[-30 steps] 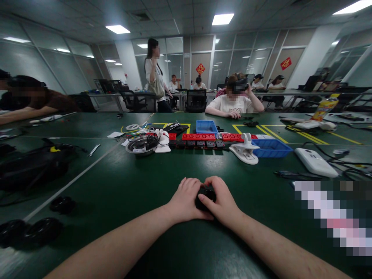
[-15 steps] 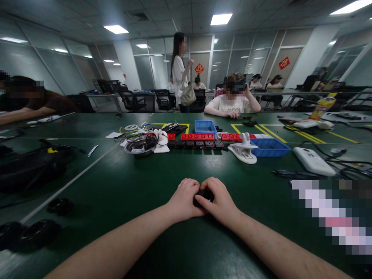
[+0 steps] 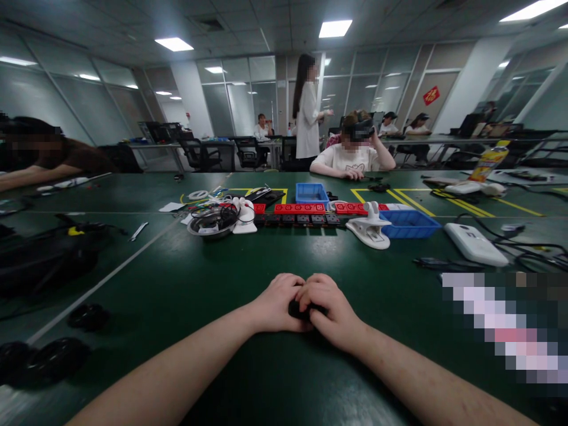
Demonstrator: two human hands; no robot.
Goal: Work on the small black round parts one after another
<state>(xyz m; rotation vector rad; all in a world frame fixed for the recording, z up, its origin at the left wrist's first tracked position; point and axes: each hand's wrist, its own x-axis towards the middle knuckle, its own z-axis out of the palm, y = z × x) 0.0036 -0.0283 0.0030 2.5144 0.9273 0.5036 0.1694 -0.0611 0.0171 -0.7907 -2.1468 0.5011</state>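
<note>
Part [image 3: 298,309], black, sits low between both hands, just above or on the table [image 3: 302,378] (contact underneath hidden from this view). Left hand [image 3: 277,305] cups its 9 o'clock side, fingers bent over the far edge, thumb along the near one; right hand [image 3: 335,313] has fingers curled narrowly over the top and 3 o'clock side. Main risk, my judgement: slip or twist out of the grasp, since the part is small, dark and possibly smooth, and the fingers crowd one another. Second risk: a misjudged turn or pinched fingertip, caused by the right fingers covering most of it. Which way it points: cannot tell, no front visible. Long axis: the exposed dark band runs roughly 9 to 3 o'clock, but with its ends covered the true axis is uncertain. Farther off, taking the part as dial centre: rings [image 3: 57,359] between 8 and 9 o'clock, well apart; white box [image 3: 474,244] at 2; clip [image 3: 370,225] near 1, touching or just beside bin [image 3: 412,225]; bowl [image 3: 215,234] at 11.
</note>
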